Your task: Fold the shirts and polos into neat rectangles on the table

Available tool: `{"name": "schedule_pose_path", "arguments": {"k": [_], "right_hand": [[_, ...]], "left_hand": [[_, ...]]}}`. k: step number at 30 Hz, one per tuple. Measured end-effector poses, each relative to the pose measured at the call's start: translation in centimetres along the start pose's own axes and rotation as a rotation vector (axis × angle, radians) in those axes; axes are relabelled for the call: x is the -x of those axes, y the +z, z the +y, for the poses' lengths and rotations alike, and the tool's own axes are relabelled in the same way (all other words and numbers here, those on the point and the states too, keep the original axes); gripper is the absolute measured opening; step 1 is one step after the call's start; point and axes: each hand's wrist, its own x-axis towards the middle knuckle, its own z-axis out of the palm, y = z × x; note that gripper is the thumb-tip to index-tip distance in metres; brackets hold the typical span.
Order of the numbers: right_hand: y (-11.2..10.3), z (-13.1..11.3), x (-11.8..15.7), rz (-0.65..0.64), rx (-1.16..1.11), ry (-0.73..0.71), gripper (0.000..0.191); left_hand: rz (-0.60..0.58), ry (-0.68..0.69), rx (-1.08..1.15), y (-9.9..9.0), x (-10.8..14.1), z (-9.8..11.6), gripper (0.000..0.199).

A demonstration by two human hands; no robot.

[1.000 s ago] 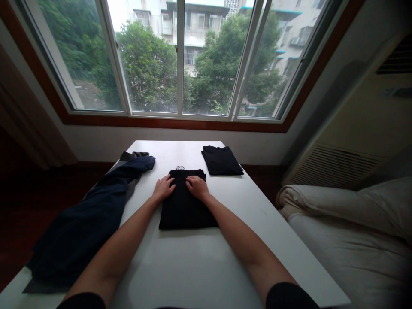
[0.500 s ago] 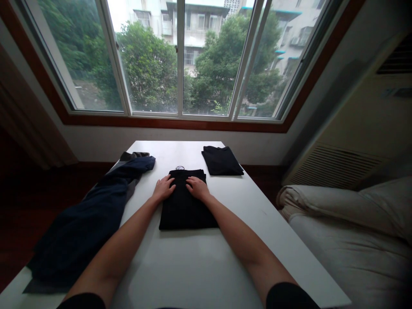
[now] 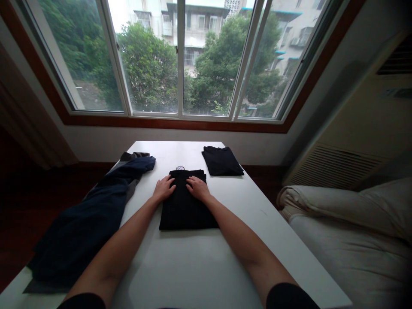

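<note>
A folded black garment (image 3: pixel 183 210) lies flat in the middle of the white table (image 3: pixel 180 266), with a thin drawstring loop (image 3: pixel 180 168) sticking out past its far edge. My left hand (image 3: pixel 164 188) rests open on its far left side, fingers spread over the cloth. On the far right part of it lies my right hand (image 3: pixel 197 187), also open with the fingers apart. Neither hand grips the fabric. Which kind of garment it is, I cannot tell from the folds.
Another folded dark garment (image 3: pixel 222 161) lies at the table's far right. Along the left edge stretches a pile of unfolded navy and grey clothes (image 3: pixel 86 223). A beige sofa (image 3: pixel 350 240) stands right of the table, and a window (image 3: pixel 180 64) is beyond its far end.
</note>
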Motion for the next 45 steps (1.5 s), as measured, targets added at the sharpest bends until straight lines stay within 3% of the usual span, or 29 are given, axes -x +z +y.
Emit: {"name": "schedule_pose_path", "arguments": {"k": [5,14,16,19,22,26,28,31,34,38,42,45], "right_hand": [[-0.2,-0.1,0.0,0.080,-0.004,0.000,0.040],[0.2,-0.1,0.1,-0.029,0.027,-0.024,0.043],[0.4,-0.1,0.1,-0.069,0.032,0.009,0.049],[0.6,-0.1,0.1,-0.016,0.056,0.055,0.061],[0.6,0.1,0.1,0.068,0.091,0.095,0.063],[0.4,0.7,0.0,0.000,0.055,0.251,0.066],[0.2,0.9,-0.1,0.039,0.040,0.280,0.068],[-0.1,1.1,-0.1,0.130,0.058,0.272,0.069],[-0.1,1.1,0.0,-0.003,0.032,0.297,0.066],[-0.1,1.0,0.1,0.074,0.056,0.260,0.065],[-0.1,0.8,0.1,0.008,0.042,0.238,0.060],[-0.2,0.7,0.1,0.106,0.033,0.192,0.058]], "left_hand": [[-0.002,0.001,0.006,0.2,-0.1,-0.2,0.050],[0.009,0.006,-0.010,0.4,-0.1,-0.3,0.050],[0.008,0.004,-0.009,0.4,-0.1,-0.2,0.050],[0.005,0.002,-0.003,0.3,-0.1,-0.2,0.049],[0.002,0.002,0.011,0.2,-0.1,-0.2,0.050],[-0.001,-0.002,0.019,0.2,-0.1,-0.2,0.050],[-0.001,-0.006,0.015,0.2,-0.1,-0.2,0.049],[-0.002,-0.007,0.012,0.2,-0.1,-0.2,0.049],[-0.003,-0.004,0.014,0.0,0.0,-0.1,0.049],[-0.012,-0.003,0.012,-0.1,0.0,0.0,0.050],[-0.011,-0.007,0.005,-0.1,0.0,0.0,0.049],[-0.007,-0.006,0.006,-0.1,0.0,-0.1,0.049]]}}
